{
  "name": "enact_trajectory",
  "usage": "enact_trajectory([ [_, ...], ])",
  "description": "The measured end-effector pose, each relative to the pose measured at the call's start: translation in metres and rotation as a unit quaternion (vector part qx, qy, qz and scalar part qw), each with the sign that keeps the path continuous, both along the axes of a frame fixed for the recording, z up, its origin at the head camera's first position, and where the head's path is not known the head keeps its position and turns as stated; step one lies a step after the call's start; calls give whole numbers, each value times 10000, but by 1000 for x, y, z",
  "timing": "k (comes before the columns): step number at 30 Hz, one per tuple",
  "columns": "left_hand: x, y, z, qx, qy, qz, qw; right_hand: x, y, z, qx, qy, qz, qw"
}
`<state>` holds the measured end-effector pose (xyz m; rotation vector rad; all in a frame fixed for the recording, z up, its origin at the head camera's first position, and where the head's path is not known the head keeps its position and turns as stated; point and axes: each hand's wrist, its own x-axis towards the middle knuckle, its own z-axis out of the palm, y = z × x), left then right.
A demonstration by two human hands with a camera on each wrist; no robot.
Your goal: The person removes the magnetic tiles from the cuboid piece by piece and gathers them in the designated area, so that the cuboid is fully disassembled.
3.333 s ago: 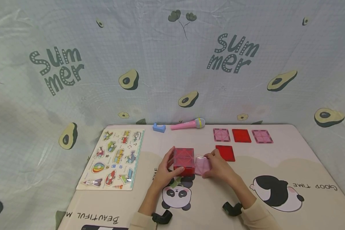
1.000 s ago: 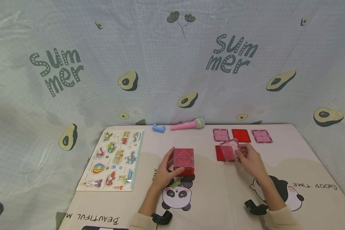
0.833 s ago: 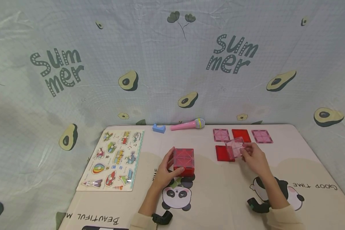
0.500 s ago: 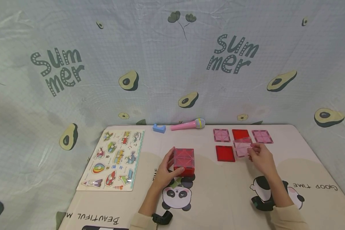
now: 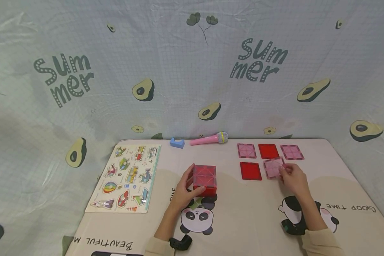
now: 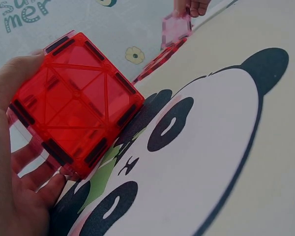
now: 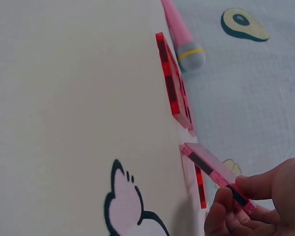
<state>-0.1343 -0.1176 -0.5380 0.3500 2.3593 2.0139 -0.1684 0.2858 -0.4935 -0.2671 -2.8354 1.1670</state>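
Note:
My left hand point(image 5: 183, 193) grips a red and pink box of magnetic tiles point(image 5: 204, 176), thumb on the near side and fingers round the left. In the left wrist view, the box's red face point(image 6: 78, 103) with dark magnet strips fills the grip; part of the fingers is hidden behind it. To the right, my right hand point(image 5: 295, 178) pinches a pink magnetic tile point(image 5: 273, 168) by its right edge. The right wrist view has this pink tile point(image 7: 214, 167) tilted, one edge low near the table. A flat red tile point(image 5: 251, 171) lies just left of it.
Behind are a pink tile point(image 5: 246, 150), a red tile point(image 5: 268, 151) and another pink tile point(image 5: 292, 152) in a row. A pink toy microphone point(image 5: 209, 138) and a blue block point(image 5: 177, 143) lie at the back edge. A picture puzzle board point(image 5: 124, 177) occupies the left.
My right hand has carried the pink tile from beside the box rightward, over the front red tile, and lowered it to that tile's right. The left hand keeps its hold on the box.

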Motion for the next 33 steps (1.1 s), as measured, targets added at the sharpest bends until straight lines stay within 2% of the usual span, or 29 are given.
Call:
enact_trajectory([
  [10,-1,0,0,12,10,-31,10000,1,4,-8,479,-156,-185,9986],
  [19,-1,0,0,0,-11,-5,10000,2,-2,-7,590,-910,-262,9938],
  [28,-1,1,1,28,-15,-2,10000,2,-7,-8,825,-634,-305,9941],
  [33,0,1,1,7,2,28,10000,2,-9,-7,897,-656,-289,9934],
])
